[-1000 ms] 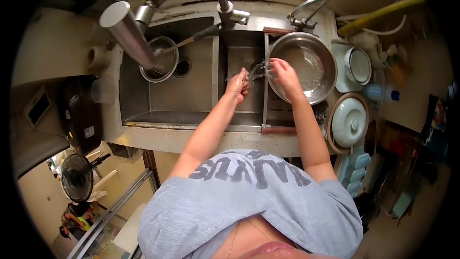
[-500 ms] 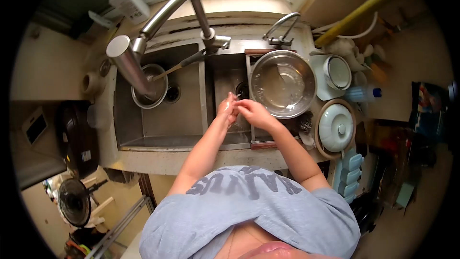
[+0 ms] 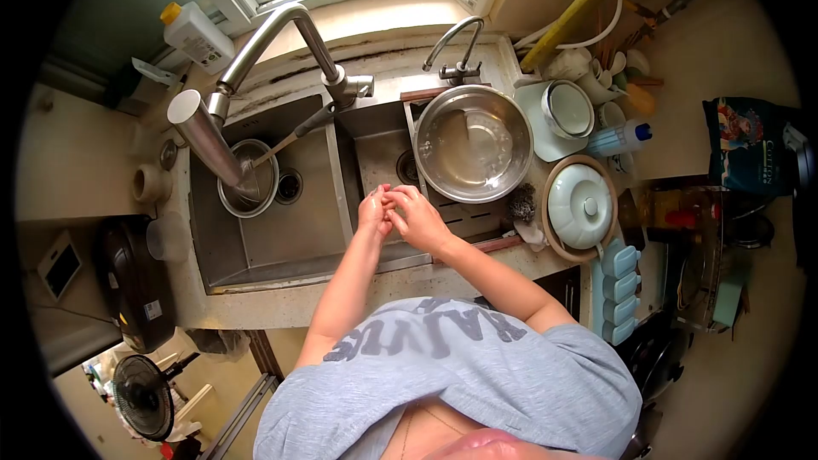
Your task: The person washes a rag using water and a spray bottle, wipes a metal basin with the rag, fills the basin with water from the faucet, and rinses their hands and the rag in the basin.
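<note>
My left hand (image 3: 373, 213), wet and turned partly palm up, is over the narrow sink basin (image 3: 375, 146) with its fingers loosely spread. My right hand (image 3: 416, 216) meets it from the right, its fingers bent and pressed together against the left palm. Whatever lies between them, if anything, is too small or hidden to make out. Just beyond and to the right, a large steel bowl (image 3: 474, 146) with clear water rests across the basin. A dark scouring pad (image 3: 521, 202) sits beside the bowl, close to a pale cloth (image 3: 532, 234).
In the wide left basin (image 3: 294, 251) stands a steel pot (image 3: 271, 172) with a long-handled utensil (image 3: 294, 132) in it, under the large faucet (image 3: 311, 34). A small faucet (image 3: 460, 71) rises behind the bowl. Right are a lidded dish (image 3: 582, 204), white bowls (image 3: 569, 109) and a blue tray (image 3: 619, 294).
The camera view has shifted, so the sink and counter appear farther left. My hands stay together over the narrow basin, the right fingers now lying more over the left palm.
</note>
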A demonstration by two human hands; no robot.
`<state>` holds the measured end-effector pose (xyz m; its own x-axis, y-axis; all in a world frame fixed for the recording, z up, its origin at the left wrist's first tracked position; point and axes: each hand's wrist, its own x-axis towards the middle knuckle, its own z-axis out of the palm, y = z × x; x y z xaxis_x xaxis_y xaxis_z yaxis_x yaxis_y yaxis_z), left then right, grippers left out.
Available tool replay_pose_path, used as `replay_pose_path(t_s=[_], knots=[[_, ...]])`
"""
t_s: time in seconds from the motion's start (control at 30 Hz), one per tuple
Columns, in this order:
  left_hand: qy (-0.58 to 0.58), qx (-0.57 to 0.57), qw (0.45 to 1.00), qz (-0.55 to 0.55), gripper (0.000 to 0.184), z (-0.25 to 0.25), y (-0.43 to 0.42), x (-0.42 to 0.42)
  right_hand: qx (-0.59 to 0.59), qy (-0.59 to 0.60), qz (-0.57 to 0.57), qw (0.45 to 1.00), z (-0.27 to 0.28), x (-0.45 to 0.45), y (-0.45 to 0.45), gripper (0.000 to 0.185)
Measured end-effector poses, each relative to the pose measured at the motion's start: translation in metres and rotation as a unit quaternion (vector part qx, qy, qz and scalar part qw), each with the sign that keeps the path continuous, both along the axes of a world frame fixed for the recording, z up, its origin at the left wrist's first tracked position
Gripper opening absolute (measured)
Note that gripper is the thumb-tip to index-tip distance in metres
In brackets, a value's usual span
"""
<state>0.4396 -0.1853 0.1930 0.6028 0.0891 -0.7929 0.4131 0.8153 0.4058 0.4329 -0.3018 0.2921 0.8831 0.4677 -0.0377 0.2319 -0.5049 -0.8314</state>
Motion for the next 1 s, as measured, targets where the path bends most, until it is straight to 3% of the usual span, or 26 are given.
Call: replay_pose_path(t_s=[0.1, 0.33, 0.43, 0.47, 0.5, 0.57, 0.6, 0.63, 0.7, 0.77, 0.83, 0.9, 0.93, 1.0], knots=[[-0.051, -0.094, 0.994, -0.007, 0.025, -0.027, 0.006, -0.004, 0.004, -0.032, -0.022, 0.999, 0.011, 0.0, 0.004, 0.032], [-0.063, -0.001, 0.997, 0.039, 0.037, 0.009, 0.003, -0.003, 0.047, -0.135, -0.002, 0.99, 0.043, 0.001, 0.01, 0.034], [-0.077, 0.069, 0.995, -0.018, 0.029, 0.029, 0.005, -0.005, 0.138, -0.193, 0.005, 0.971, 0.051, 0.011, 0.012, 0.033], [-0.052, 0.078, 0.994, -0.049, 0.024, 0.029, 0.005, -0.005, 0.12, -0.207, 0.0, 0.971, 0.049, 0.017, 0.014, 0.032], [-0.027, 0.086, 0.993, -0.08, 0.021, 0.029, 0.005, -0.005, -0.023, -0.109, 0.08, 0.991, 0.044, 0.019, 0.008, 0.029], [-0.05, 0.052, 0.978, -0.194, 0.019, 0.0, 0.018, -0.01, -0.293, 0.077, 0.226, 0.926, 0.028, 0.036, -0.006, 0.024], [-0.051, 0.07, 0.977, -0.194, 0.02, 0.0, 0.022, -0.01, -0.196, 0.04, 0.165, 0.966, 0.024, 0.04, -0.009, 0.014], [-0.029, 0.096, 0.98, -0.17, 0.021, 0.001, 0.02, -0.013, -0.085, 0.074, 0.093, 0.989, 0.017, 0.045, -0.011, 0.013], [-0.064, 0.096, 0.976, -0.185, 0.021, -0.01, 0.022, -0.023, 0.136, 0.146, -0.059, 0.978, 0.004, 0.047, -0.017, 0.013], [-0.066, 0.172, 0.959, -0.215, 0.022, -0.015, 0.024, -0.024, -0.067, 0.002, -0.091, 0.994, 0.027, 0.075, -0.042, 0.015], [-0.065, 0.202, 0.949, -0.231, 0.022, -0.011, 0.024, -0.019, 0.015, -0.103, -0.252, 0.962, 0.054, 0.116, -0.058, 0.014], [-0.052, 0.186, 0.951, -0.24, 0.022, 0.007, 0.025, -0.021, 0.072, -0.112, -0.362, 0.923, 0.077, 0.167, -0.076, 0.012], [-0.056, 0.177, 0.955, -0.232, 0.023, 0.0, 0.025, -0.022, 0.13, -0.226, -0.359, 0.896, 0.068, 0.207, -0.085, 0.015], [-0.051, 0.164, 0.959, -0.223, 0.023, -0.001, 0.025, -0.02, 0.178, -0.254, -0.328, 0.892, 0.073, 0.275, -0.092, 0.024]])
